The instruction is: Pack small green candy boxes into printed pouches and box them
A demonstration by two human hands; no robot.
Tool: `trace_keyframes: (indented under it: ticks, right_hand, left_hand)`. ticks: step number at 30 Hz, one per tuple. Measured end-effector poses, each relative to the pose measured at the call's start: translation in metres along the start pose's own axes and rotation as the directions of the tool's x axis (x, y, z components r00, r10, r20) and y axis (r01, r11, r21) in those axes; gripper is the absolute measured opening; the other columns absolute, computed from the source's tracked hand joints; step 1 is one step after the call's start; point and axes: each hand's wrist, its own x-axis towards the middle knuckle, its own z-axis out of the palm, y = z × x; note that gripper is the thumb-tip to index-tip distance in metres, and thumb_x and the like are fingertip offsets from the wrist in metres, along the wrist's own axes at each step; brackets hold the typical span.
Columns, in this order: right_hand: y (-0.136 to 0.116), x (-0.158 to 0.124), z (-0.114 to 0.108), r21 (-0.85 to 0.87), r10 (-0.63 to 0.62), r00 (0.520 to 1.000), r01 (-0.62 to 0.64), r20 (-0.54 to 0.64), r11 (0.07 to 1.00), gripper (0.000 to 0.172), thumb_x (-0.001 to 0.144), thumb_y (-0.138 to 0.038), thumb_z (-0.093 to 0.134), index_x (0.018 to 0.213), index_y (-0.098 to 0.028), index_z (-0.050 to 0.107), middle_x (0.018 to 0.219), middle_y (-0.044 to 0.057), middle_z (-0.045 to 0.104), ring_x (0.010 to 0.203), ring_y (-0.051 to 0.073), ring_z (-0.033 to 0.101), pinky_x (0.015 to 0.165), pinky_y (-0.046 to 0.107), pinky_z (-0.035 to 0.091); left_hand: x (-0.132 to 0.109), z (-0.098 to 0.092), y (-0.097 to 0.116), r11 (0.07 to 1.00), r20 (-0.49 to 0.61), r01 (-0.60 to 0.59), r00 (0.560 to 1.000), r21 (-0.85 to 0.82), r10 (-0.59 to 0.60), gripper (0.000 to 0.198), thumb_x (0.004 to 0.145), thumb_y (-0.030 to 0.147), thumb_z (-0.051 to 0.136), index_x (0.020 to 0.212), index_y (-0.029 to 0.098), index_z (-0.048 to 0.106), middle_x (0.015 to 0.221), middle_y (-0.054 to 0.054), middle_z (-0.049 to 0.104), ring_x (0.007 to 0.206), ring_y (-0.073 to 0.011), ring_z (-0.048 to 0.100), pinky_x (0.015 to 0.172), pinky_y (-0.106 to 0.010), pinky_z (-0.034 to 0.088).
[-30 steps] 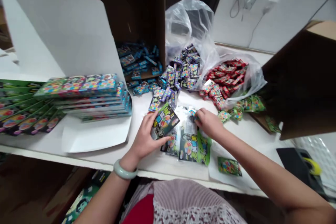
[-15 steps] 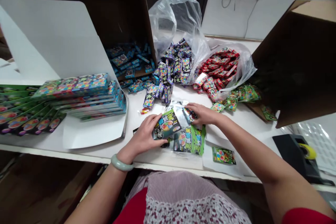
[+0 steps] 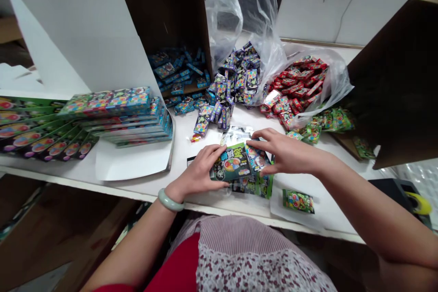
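Observation:
My left hand [image 3: 204, 171] grips a dark green printed candy packet [image 3: 231, 165] by its left side, thumb below and fingers above. At the packet's right edge my right hand [image 3: 282, 150] holds small blue candy boxes [image 3: 256, 159] between thumb and fingers; how many cannot be made out. The boxes touch or overlap the packet's end. Under both hands lie more black-and-green candy packets [image 3: 255, 186], partly covered. A small green candy pouch [image 3: 298, 201] rests on white paper to the right, near the table's front edge.
Behind are piles of blue boxes [image 3: 176, 75], purple boxes [image 3: 221, 89] and red boxes [image 3: 299, 84], the last in a clear plastic bag [image 3: 337, 84]. Green pouches [image 3: 333, 121] spill from a carton [image 3: 393, 82]. Stacked box strips [image 3: 112, 102] fill a white display box [image 3: 137, 164] at left.
My right hand has brought the blue boxes against the right end of the packet. The packet has turned more level in my left hand. The view has shifted slightly.

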Motion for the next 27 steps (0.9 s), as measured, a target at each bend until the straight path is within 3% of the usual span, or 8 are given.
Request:
trace_keyframes:
  ticks: [4, 9, 11, 13, 17, 20, 23, 27]
  right_hand:
    - [-0.005, 0.009, 0.008, -0.037, 0.025, 1.000, -0.025, -0.009, 0.999, 0.073, 0.065, -0.040, 0.083, 0.130, -0.018, 0.057, 0.125, 0.018, 0.055, 0.113, 0.035, 0.053, 0.095, 0.049, 0.049]
    - [-0.011, 0.010, 0.029, 0.208, 0.094, 0.978, -0.054, -0.185, 0.977, 0.089, 0.065, -0.044, 0.083, 0.140, -0.018, 0.041, 0.138, 0.019, 0.044, 0.127, 0.035, 0.046, 0.105, 0.049, 0.044]
    - [-0.014, 0.006, 0.041, 0.320, 0.227, 0.923, -0.123, -0.310, 0.939, 0.073, 0.074, -0.044, 0.076, 0.136, -0.022, 0.043, 0.139, 0.017, 0.041, 0.131, 0.033, 0.041, 0.108, 0.051, 0.040]
    - [-0.019, 0.002, 0.054, 0.444, 0.352, 0.869, -0.179, -0.347, 0.878, 0.051, 0.080, -0.040, 0.070, 0.125, -0.027, 0.052, 0.134, 0.013, 0.045, 0.128, 0.031, 0.044, 0.102, 0.051, 0.045]
    - [-0.033, 0.002, 0.074, 0.727, 0.483, 0.847, -0.187, -0.222, 0.661, 0.044, 0.079, -0.030, 0.069, 0.121, -0.030, 0.055, 0.125, 0.009, 0.053, 0.101, 0.022, 0.060, 0.076, 0.037, 0.057]
    - [-0.040, 0.006, 0.073, 0.864, 0.575, 0.796, -0.145, -0.187, 0.481, 0.036, 0.079, -0.028, 0.066, 0.114, -0.027, 0.057, 0.112, 0.005, 0.058, 0.070, 0.011, 0.059, 0.061, 0.029, 0.054]
    - [-0.042, 0.009, 0.066, 0.911, 0.658, 0.690, 0.006, -0.302, 0.411, 0.043, 0.076, -0.026, 0.069, 0.115, -0.029, 0.053, 0.106, 0.001, 0.059, 0.064, 0.008, 0.057, 0.062, 0.026, 0.052]
    - [-0.049, 0.011, 0.078, 0.928, 0.760, 0.539, 0.142, -0.364, 0.344, 0.045, 0.071, -0.026, 0.075, 0.108, -0.031, 0.050, 0.098, -0.002, 0.062, 0.071, 0.010, 0.062, 0.066, 0.026, 0.054]
  left_hand:
    - [0.001, 0.004, 0.000, 1.000, -0.004, 0.014, 1.000, -0.013, -0.014, 0.100, 0.067, 0.043, 0.079, 0.148, 0.020, 0.025, 0.136, -0.017, 0.041, 0.126, -0.0351, 0.043, 0.105, -0.052, 0.041]
    - [-0.002, 0.012, 0.001, 0.999, -0.049, 0.040, 0.998, 0.001, -0.040, 0.099, 0.065, 0.043, 0.080, 0.146, 0.017, 0.029, 0.133, -0.018, 0.043, 0.124, -0.0348, 0.045, 0.105, -0.051, 0.041]
    - [-0.004, 0.013, 0.004, 0.997, -0.104, 0.082, 0.991, 0.014, -0.080, 0.098, 0.065, 0.042, 0.080, 0.145, 0.018, 0.029, 0.131, -0.017, 0.044, 0.122, -0.0344, 0.045, 0.104, -0.051, 0.041]
    - [-0.005, 0.014, 0.009, 0.992, -0.171, 0.124, 0.978, 0.039, -0.115, 0.096, 0.064, 0.038, 0.080, 0.144, 0.018, 0.030, 0.130, -0.017, 0.045, 0.121, -0.0344, 0.046, 0.104, -0.051, 0.041]
    - [0.000, 0.012, 0.020, 0.986, -0.268, 0.160, 0.953, 0.038, -0.144, 0.093, 0.060, 0.034, 0.082, 0.138, 0.017, 0.034, 0.130, -0.017, 0.048, 0.121, -0.0363, 0.046, 0.104, -0.055, 0.040]
    - [0.006, 0.009, 0.028, 0.966, -0.243, 0.192, 0.942, -0.173, -0.231, 0.079, 0.066, 0.037, 0.080, 0.132, 0.019, 0.040, 0.127, -0.015, 0.052, 0.118, -0.0335, 0.050, 0.102, -0.053, 0.042]
    - [0.011, 0.010, 0.036, 0.826, -0.255, 0.190, 0.894, -0.530, -0.369, 0.050, 0.084, 0.029, 0.065, 0.128, 0.023, 0.044, 0.115, -0.009, 0.058, 0.108, -0.0241, 0.058, 0.096, -0.043, 0.048]
    - [0.007, 0.024, 0.044, 0.568, -0.183, 0.142, 0.860, -0.811, -0.476, 0.067, 0.085, 0.022, 0.063, 0.143, 0.030, 0.030, 0.110, -0.005, 0.058, 0.096, -0.0171, 0.063, 0.085, -0.032, 0.054]
